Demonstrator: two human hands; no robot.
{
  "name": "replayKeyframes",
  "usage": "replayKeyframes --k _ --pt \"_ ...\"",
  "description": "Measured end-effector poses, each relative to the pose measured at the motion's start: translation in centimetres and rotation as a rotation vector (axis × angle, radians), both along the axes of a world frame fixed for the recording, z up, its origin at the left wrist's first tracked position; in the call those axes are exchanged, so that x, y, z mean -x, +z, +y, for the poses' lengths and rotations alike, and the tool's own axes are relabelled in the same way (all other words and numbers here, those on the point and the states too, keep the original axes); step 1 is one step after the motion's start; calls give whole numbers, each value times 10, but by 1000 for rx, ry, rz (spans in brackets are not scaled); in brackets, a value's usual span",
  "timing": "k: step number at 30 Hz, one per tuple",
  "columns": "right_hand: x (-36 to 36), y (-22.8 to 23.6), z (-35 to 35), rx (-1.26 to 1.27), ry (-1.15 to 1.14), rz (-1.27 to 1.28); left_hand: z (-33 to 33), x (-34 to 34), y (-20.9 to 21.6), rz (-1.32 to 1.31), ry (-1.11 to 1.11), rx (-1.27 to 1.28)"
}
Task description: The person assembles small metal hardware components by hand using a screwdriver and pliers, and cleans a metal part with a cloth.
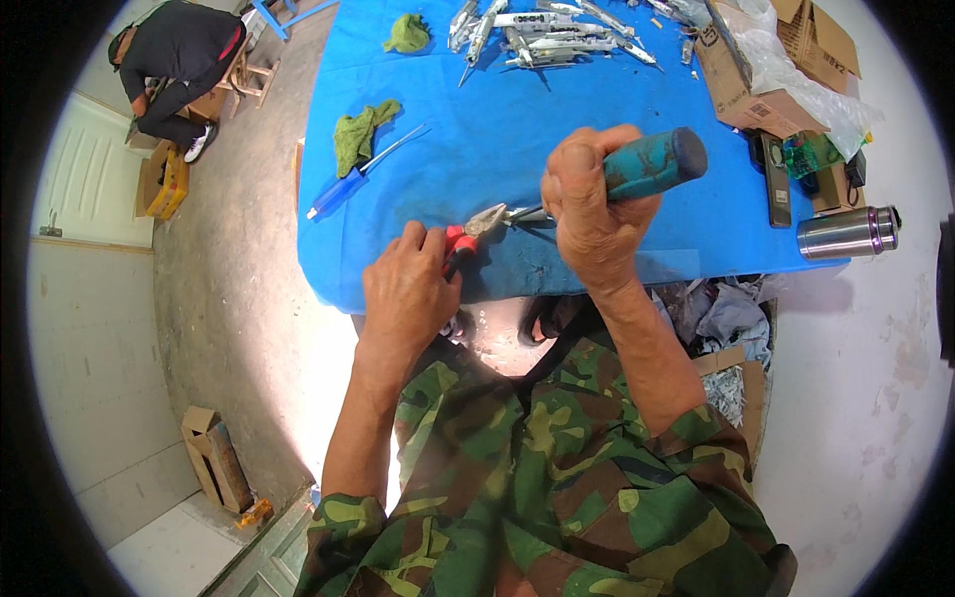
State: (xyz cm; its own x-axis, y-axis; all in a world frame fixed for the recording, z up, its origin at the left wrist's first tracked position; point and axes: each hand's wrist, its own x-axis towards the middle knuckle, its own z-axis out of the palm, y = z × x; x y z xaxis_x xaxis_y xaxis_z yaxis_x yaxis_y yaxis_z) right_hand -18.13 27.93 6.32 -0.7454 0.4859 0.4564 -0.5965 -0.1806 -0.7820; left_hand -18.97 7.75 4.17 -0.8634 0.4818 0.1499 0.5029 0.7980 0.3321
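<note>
My left hand (pixel 406 289) is closed round the red handles of a pair of pliers (pixel 486 220) near the front edge of the blue-covered table (pixel 448 149). The pliers' jaws point right and meet a small metal piece that I cannot make out clearly. From the right, my right hand (pixel 597 209) grips a screwdriver (pixel 647 167) with a thick teal handle and a dark end. Its shaft slants left and down to the plier jaws; the tip is hard to tell from the small piece. A blue-handled screwdriver (pixel 340 193) lies to the left, touching a green cloth (pixel 356 137).
Several metal strip-like parts (pixel 547 42) are heaped at the far side beside another green cloth (pixel 407 34). A cardboard box (pixel 746 95), a dark handheld device (pixel 776 184) and a steel flask (pixel 846 235) line the right. Another person (pixel 179 55) bends over at far left.
</note>
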Motion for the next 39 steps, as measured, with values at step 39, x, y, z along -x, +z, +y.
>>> replayKeyframes --k 39 --pt "-3 -1 2 12 45 48 2 0 0 -24 -6 8"
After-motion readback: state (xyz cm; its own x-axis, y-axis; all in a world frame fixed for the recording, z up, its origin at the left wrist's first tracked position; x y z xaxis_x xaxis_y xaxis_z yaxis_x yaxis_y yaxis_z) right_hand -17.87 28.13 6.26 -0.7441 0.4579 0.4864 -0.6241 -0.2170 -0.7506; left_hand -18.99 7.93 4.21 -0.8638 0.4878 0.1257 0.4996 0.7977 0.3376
